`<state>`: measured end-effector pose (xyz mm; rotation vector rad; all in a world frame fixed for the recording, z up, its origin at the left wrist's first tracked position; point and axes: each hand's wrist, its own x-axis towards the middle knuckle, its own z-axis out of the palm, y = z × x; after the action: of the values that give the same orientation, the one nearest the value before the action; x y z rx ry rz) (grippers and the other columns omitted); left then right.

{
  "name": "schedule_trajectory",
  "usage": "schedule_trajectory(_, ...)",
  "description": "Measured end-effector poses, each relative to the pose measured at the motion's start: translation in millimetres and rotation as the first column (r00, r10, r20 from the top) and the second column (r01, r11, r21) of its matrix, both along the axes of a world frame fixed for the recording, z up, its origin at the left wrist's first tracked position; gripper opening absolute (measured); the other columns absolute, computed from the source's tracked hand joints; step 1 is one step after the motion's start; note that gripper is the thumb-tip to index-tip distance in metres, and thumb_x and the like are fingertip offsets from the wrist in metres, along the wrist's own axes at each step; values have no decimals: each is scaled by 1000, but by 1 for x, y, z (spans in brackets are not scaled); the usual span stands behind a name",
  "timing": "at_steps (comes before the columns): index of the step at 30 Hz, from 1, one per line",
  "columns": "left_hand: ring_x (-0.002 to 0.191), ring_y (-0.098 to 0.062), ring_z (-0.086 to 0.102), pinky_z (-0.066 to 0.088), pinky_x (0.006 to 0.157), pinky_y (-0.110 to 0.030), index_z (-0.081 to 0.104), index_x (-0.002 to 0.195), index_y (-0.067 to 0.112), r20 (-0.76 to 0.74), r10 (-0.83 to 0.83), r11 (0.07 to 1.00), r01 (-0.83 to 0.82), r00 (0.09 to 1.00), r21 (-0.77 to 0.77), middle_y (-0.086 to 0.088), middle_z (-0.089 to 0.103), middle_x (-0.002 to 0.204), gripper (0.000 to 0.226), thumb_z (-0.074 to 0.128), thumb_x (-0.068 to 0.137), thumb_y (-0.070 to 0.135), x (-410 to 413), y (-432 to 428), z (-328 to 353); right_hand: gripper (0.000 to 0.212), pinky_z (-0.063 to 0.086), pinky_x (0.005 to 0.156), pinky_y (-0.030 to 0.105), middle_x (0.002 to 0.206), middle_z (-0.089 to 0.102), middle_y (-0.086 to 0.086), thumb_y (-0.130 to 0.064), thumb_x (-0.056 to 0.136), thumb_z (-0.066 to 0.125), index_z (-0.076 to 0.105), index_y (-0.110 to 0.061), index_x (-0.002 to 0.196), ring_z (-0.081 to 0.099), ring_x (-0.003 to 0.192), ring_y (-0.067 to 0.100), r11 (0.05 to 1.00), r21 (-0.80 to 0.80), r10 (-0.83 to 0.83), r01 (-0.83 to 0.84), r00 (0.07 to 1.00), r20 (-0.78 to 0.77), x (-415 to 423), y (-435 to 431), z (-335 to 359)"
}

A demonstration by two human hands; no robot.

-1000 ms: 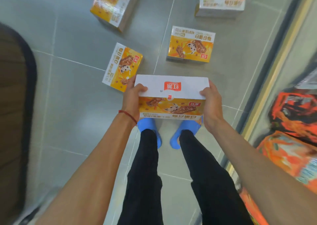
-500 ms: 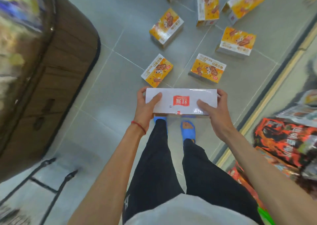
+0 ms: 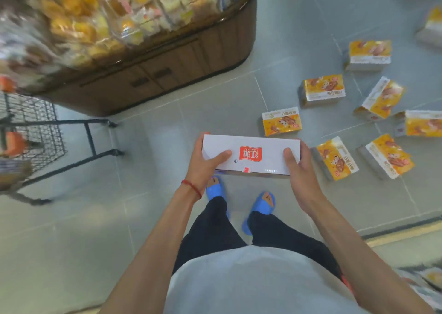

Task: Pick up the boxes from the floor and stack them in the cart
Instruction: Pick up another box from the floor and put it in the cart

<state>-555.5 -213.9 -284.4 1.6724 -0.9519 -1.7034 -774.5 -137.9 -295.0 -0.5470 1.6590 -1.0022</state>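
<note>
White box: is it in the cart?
No, the left hand and right hand hold the white box over the floor, away from the cart.

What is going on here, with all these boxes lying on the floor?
A person holds a white box with a red logo, the left hand at one end and the right hand at the other. It is not yet in the wire cart, which stands to the person's left beside a brown display stand. Several orange boxes lie scattered on the tiled floor to the right.
</note>
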Motion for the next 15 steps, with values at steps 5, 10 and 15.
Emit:
schedule_trajectory(5, 96, -16, 60, 46, 54, -8, 43, 139, 25, 16, 186, 982, -186, 982, -33, 0, 63, 120, 65, 78, 85, 12, 74, 29, 13, 30, 49, 73, 5, 127, 66, -3, -25, 109, 47, 44, -25, 139, 64, 94, -13, 986, -12, 169, -169, 985, 36, 63, -11, 9)
schedule_trajectory(10, 98, -15, 61, 47, 57, -8, 45, 138, 31, 0, 339, 938, -338, 941, -74, -1, 63, 125, 66, 80, 83, 17, 169, 56, 15, 32, 49, 81, 8, 130, 66, -7, -30, 108, 49, 46, -27, 139, 64, 108, -2, 948, -14, 318, -318, 948, 18, 152, -23, 13)
schedule_trajectory(15, 101, -16, 63, 46, 57, -8, 48, 137, 28, -4, 461, 882, -459, 887, -104, -5, 65, 126, 64, 80, 83, 15, 283, 76, 21, 29, 48, 74, 5, 122, 64, -12, -31, 108, 48, 44, -30, 137, 63, 94, -15, 903, -18, 429, -429, 903, -3, 269, -36, 19)
